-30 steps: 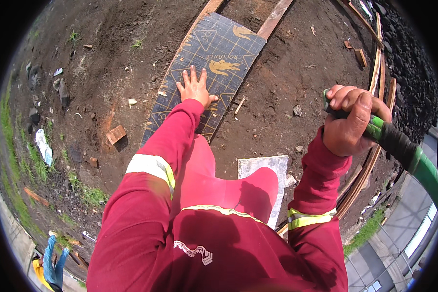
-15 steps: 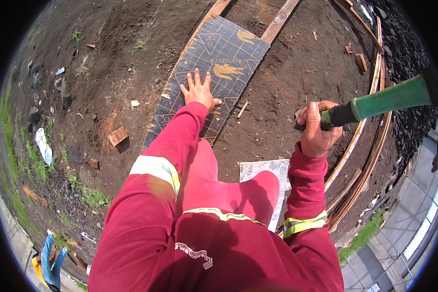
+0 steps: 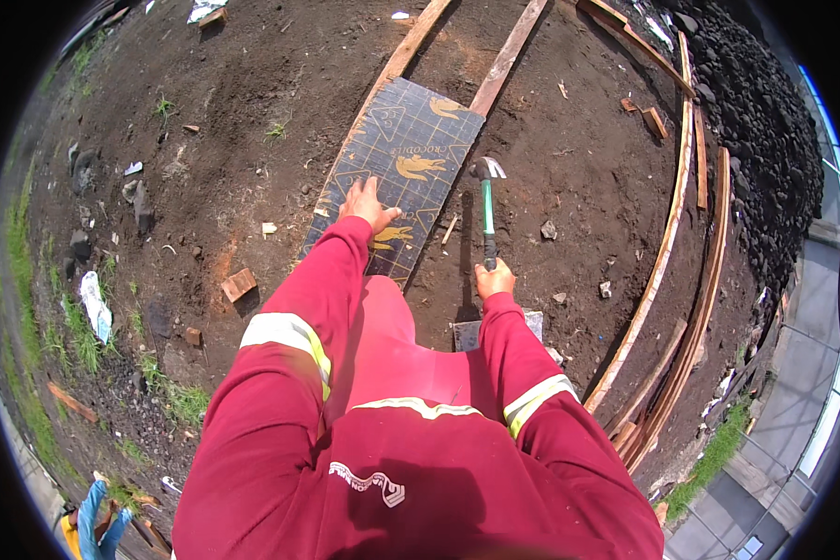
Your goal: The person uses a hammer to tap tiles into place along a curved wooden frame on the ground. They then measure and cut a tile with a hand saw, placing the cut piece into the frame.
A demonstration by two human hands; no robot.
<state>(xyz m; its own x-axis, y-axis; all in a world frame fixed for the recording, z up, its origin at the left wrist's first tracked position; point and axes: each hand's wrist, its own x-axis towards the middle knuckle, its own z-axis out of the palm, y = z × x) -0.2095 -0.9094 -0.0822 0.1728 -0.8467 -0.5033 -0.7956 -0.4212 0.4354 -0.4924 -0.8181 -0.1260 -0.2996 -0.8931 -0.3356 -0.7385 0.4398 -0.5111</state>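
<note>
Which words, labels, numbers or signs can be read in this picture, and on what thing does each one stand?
I leave the wording uncopied and tell only where it stands.
Board: gold lettering, partly clear, on a dark gridded face.
Shirt: white lettering on the front, small and not fully clear.
Hammer: no lettering that I can make out.

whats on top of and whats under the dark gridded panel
The left hand rests on the dark panel. One wooden strip shows along its left edge and past its far end; another extends from its far right corner. How far either runs underneath is covered.
</note>
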